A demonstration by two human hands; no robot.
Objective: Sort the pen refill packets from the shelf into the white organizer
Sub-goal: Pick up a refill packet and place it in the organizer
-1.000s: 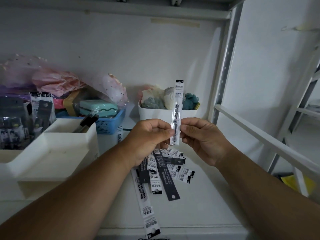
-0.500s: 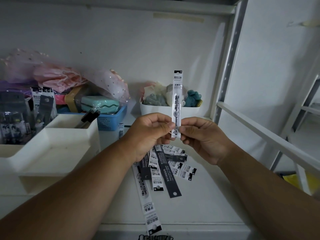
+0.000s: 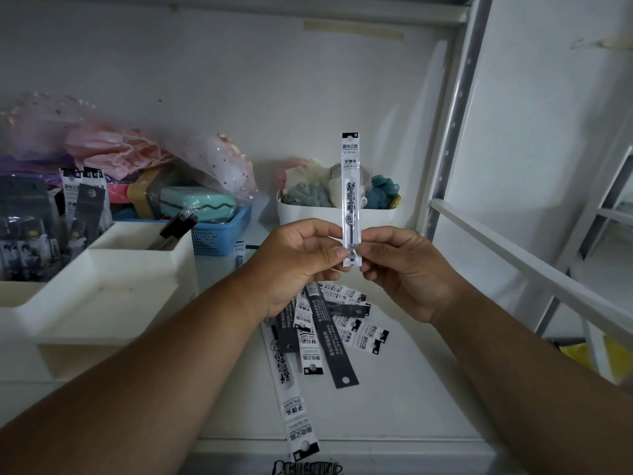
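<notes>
**One refill packet held upright, both hands pinching its bottom end**

Near edge, bottom centre: a long white packet [image 3: 290, 389] lies on the shelf board [image 3: 394, 399], its end overhanging the front lip. Just above it, the loose pile of refill packets [image 3: 329, 323] is fanned out flat, white ones mixed with dark grey ones; a dark grey strip [image 3: 334, 351] with a punched hole lies across the top. The left wrist covers the upper part of the pile.

Mid frame: held packet [image 3: 351, 193] is a narrow clear-and-white sleeve with a black header, black printed characters down its length, and the thin refill visible inside. It stands vertical at frame centre. Left hand [image 3: 294, 265] pinches its lower end, thumb tip against the left edge; right hand [image 3: 404, 269] pinches the same end from the right, fingers curled. All grip is at the bottom; most of the sleeve sticks up free above both hands.

Left of frame: white organizer [image 3: 102, 296], stepped compartments, front tray open. Its rear compartment holds a dark item [image 3: 178, 224]; I cannot tell what it is. More packets stand in the far-left section [image 3: 84, 204].

Further back: blue basket [image 3: 219, 231] holding a teal case [image 3: 197, 205], pink mesh bags [image 3: 113, 145] upper left, white tub [image 3: 318, 214] of fabric pieces directly behind the held packet. Grey upright post [image 3: 455, 114] on the right.
</notes>
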